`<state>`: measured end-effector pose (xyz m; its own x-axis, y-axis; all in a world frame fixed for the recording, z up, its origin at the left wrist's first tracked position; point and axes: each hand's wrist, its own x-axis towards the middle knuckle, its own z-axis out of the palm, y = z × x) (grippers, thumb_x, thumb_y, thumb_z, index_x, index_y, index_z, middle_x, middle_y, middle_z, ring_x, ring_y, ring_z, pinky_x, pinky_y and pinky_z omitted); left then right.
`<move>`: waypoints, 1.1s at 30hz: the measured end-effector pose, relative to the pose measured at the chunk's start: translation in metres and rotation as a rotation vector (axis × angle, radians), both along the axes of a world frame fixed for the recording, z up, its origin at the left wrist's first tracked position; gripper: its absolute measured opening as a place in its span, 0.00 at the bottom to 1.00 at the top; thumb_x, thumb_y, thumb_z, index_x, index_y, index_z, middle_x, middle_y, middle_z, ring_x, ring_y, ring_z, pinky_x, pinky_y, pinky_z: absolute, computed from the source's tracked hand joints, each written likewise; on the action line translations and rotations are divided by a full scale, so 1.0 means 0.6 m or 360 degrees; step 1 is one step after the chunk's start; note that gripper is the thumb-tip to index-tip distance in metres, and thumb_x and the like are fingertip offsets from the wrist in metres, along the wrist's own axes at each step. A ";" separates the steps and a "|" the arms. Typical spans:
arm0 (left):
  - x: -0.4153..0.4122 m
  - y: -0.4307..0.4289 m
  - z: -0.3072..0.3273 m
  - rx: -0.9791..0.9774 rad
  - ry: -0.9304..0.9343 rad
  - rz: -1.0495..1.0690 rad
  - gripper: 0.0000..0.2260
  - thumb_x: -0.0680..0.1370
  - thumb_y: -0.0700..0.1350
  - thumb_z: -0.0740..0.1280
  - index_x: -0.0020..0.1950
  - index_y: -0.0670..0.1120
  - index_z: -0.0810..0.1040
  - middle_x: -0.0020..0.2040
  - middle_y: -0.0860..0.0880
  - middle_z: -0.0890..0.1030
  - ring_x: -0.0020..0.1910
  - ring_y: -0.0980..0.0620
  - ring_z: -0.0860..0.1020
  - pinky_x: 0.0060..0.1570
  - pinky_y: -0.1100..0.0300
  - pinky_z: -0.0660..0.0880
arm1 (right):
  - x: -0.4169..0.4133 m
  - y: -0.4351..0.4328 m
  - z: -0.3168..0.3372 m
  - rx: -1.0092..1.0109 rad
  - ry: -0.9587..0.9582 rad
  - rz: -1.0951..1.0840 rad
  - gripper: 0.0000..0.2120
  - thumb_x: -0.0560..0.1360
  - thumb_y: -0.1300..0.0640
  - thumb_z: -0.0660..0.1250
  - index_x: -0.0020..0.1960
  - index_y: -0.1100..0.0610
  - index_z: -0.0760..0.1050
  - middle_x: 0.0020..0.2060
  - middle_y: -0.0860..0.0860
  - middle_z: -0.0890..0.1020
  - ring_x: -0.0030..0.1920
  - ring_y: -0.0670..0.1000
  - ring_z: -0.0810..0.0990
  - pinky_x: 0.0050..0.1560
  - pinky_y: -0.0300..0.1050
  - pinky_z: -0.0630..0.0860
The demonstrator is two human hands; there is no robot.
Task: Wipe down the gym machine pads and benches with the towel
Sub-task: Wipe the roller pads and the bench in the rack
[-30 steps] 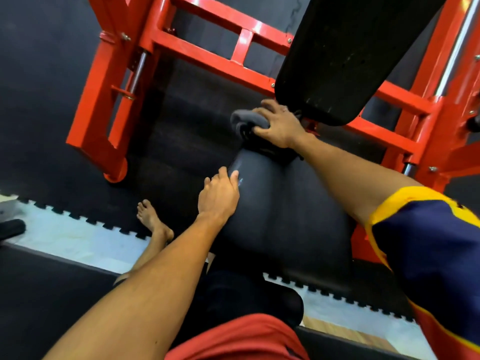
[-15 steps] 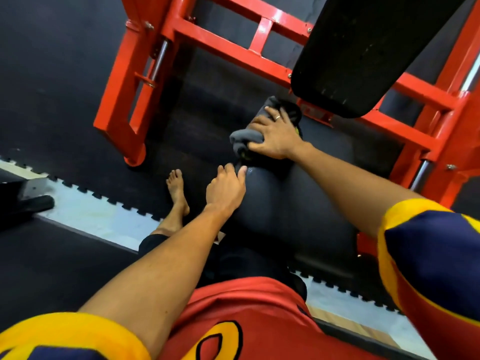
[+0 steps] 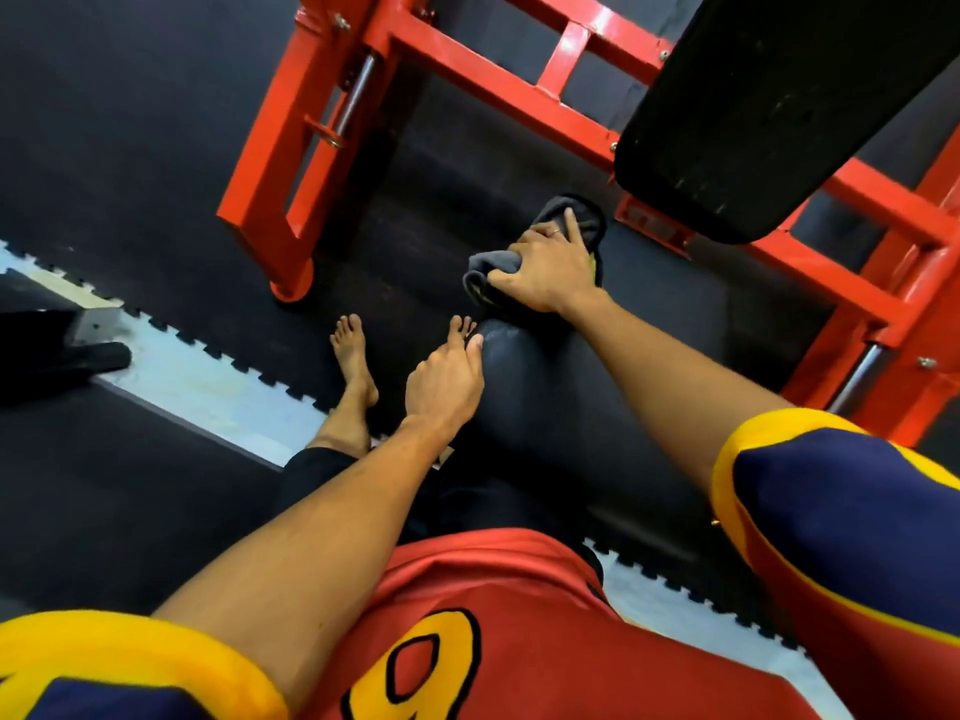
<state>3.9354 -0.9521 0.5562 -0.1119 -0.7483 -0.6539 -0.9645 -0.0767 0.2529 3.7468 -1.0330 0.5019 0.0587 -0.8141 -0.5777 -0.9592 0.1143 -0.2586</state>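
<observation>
A black padded seat point(image 3: 582, 402) of a red gym machine lies below me, its near-left edge shiny and damp. My right hand point(image 3: 545, 267) presses a bunched grey towel point(image 3: 493, 265) onto the seat's far end, thumb curled round the cloth and fingers spread over it. My left hand point(image 3: 447, 381) rests with straight fingers on the seat's left edge, holding nothing. A second black pad point(image 3: 769, 96), the backrest, slants above the seat at the upper right.
The red steel frame point(image 3: 498, 90) runs across the top and down both sides, with chrome guide rods point(image 3: 356, 96). My bare left foot point(image 3: 353, 361) stands on the black rubber floor. A pale strip with puzzle-edged mats point(image 3: 197, 376) crosses at left; dark equipment point(image 3: 47, 350) sits there.
My right hand has slid the towel along the seat's far end, fingers now spread further over it. The view has shifted and my shirt fills more of the bottom. The left hand stays on the seat edge.
</observation>
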 end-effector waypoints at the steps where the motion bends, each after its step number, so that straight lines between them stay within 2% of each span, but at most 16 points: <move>1: 0.001 -0.001 0.001 0.0006 0.0014 0.0003 0.26 0.86 0.58 0.47 0.75 0.43 0.69 0.63 0.41 0.81 0.58 0.35 0.80 0.53 0.45 0.74 | 0.010 0.004 0.001 -0.0023 0.0025 -0.0079 0.34 0.71 0.29 0.51 0.58 0.48 0.84 0.60 0.49 0.82 0.73 0.52 0.69 0.81 0.62 0.38; 3: 0.009 0.000 0.005 0.0048 0.0055 -0.0021 0.25 0.87 0.56 0.47 0.73 0.42 0.70 0.61 0.40 0.81 0.58 0.35 0.80 0.53 0.45 0.73 | 0.043 0.035 0.010 -0.0078 -0.0013 -0.0182 0.35 0.71 0.30 0.51 0.60 0.51 0.83 0.61 0.49 0.81 0.76 0.53 0.66 0.80 0.64 0.38; 7: 0.027 -0.002 0.009 0.0179 0.0103 0.0007 0.19 0.87 0.49 0.52 0.59 0.38 0.76 0.59 0.36 0.81 0.59 0.32 0.78 0.55 0.44 0.72 | 0.075 0.115 0.024 -0.0305 -0.0186 -0.0147 0.35 0.72 0.33 0.52 0.68 0.52 0.79 0.66 0.48 0.79 0.79 0.54 0.62 0.81 0.63 0.40; 8: 0.028 -0.004 0.010 0.0200 0.0132 0.0019 0.18 0.87 0.49 0.52 0.60 0.38 0.76 0.60 0.36 0.80 0.60 0.32 0.77 0.56 0.44 0.71 | 0.066 0.119 0.020 -0.0334 -0.0194 -0.0118 0.35 0.73 0.33 0.53 0.69 0.51 0.78 0.67 0.47 0.78 0.80 0.54 0.61 0.81 0.63 0.41; 10: 0.033 -0.008 0.014 0.0232 0.0244 0.0034 0.20 0.87 0.51 0.51 0.70 0.40 0.72 0.66 0.37 0.78 0.64 0.34 0.76 0.59 0.45 0.71 | 0.042 0.102 0.009 -0.0320 -0.0139 -0.0093 0.35 0.72 0.31 0.53 0.70 0.49 0.77 0.73 0.47 0.74 0.81 0.54 0.58 0.81 0.63 0.40; 11: 0.034 -0.010 0.016 0.0244 0.0294 0.0036 0.22 0.87 0.53 0.50 0.75 0.42 0.69 0.71 0.39 0.76 0.67 0.36 0.75 0.62 0.46 0.70 | 0.031 0.087 0.006 -0.0300 -0.0094 -0.0112 0.35 0.72 0.31 0.53 0.70 0.48 0.77 0.76 0.48 0.70 0.82 0.54 0.56 0.80 0.64 0.39; 13: 0.039 -0.012 0.018 0.0252 0.0365 -0.0002 0.23 0.88 0.53 0.49 0.80 0.45 0.64 0.78 0.42 0.69 0.72 0.40 0.72 0.66 0.48 0.68 | 0.022 0.067 0.003 -0.0244 -0.0010 -0.0214 0.34 0.73 0.30 0.53 0.70 0.47 0.77 0.80 0.49 0.64 0.83 0.54 0.52 0.80 0.65 0.37; 16: 0.046 -0.011 0.009 0.0266 0.0362 -0.0025 0.23 0.87 0.53 0.48 0.79 0.44 0.66 0.78 0.40 0.68 0.71 0.39 0.72 0.65 0.47 0.68 | 0.041 0.071 0.009 -0.0193 -0.0005 -0.0313 0.37 0.73 0.30 0.51 0.72 0.48 0.75 0.80 0.47 0.64 0.83 0.54 0.49 0.80 0.65 0.36; 19: 0.050 -0.008 0.000 0.0299 0.0330 -0.0004 0.24 0.87 0.54 0.49 0.73 0.39 0.69 0.70 0.36 0.75 0.64 0.33 0.76 0.59 0.45 0.70 | 0.078 0.113 0.023 -0.0294 -0.0049 -0.0395 0.36 0.73 0.32 0.52 0.74 0.49 0.74 0.78 0.46 0.69 0.83 0.55 0.51 0.80 0.63 0.38; 21: 0.053 -0.008 0.006 0.0337 0.0274 0.0050 0.24 0.87 0.53 0.50 0.74 0.38 0.67 0.66 0.36 0.78 0.67 0.32 0.74 0.61 0.47 0.64 | 0.092 0.133 0.025 -0.0344 -0.0063 -0.0409 0.35 0.73 0.34 0.54 0.74 0.49 0.74 0.77 0.46 0.70 0.83 0.55 0.53 0.81 0.62 0.40; 23: 0.055 -0.007 0.019 0.0343 0.0237 0.0003 0.23 0.88 0.53 0.49 0.78 0.41 0.65 0.71 0.38 0.75 0.72 0.34 0.69 0.61 0.52 0.55 | 0.084 0.129 0.023 -0.0337 -0.0062 -0.0363 0.34 0.74 0.33 0.55 0.74 0.49 0.74 0.76 0.46 0.70 0.83 0.54 0.53 0.81 0.62 0.42; 25: 0.064 -0.008 0.023 0.0340 0.0335 -0.0044 0.24 0.88 0.53 0.48 0.81 0.44 0.61 0.77 0.41 0.70 0.75 0.38 0.66 0.63 0.55 0.53 | 0.073 0.112 0.022 -0.0295 -0.0023 -0.0355 0.35 0.74 0.32 0.53 0.73 0.48 0.74 0.77 0.46 0.68 0.83 0.53 0.52 0.81 0.61 0.42; 29: 0.087 -0.001 0.004 0.0396 0.0601 0.0036 0.25 0.88 0.54 0.49 0.81 0.42 0.62 0.77 0.41 0.69 0.76 0.41 0.67 0.70 0.53 0.61 | 0.090 0.103 0.028 -0.0195 0.0016 -0.0495 0.36 0.74 0.32 0.52 0.74 0.49 0.73 0.79 0.46 0.66 0.83 0.53 0.51 0.81 0.60 0.41; 31: 0.100 0.001 0.011 0.0419 0.0696 0.0051 0.23 0.88 0.54 0.50 0.78 0.43 0.66 0.74 0.40 0.73 0.73 0.41 0.70 0.65 0.52 0.66 | 0.117 0.119 0.041 -0.0229 0.0012 -0.0591 0.34 0.75 0.34 0.55 0.75 0.50 0.73 0.77 0.46 0.68 0.83 0.53 0.52 0.81 0.59 0.42; 33: 0.109 0.000 0.017 0.0462 0.0658 0.0088 0.21 0.87 0.53 0.51 0.70 0.41 0.72 0.67 0.40 0.77 0.68 0.40 0.73 0.55 0.54 0.66 | 0.138 0.135 0.051 -0.0267 -0.0049 -0.0615 0.34 0.74 0.35 0.55 0.74 0.50 0.74 0.76 0.45 0.71 0.82 0.53 0.54 0.81 0.58 0.44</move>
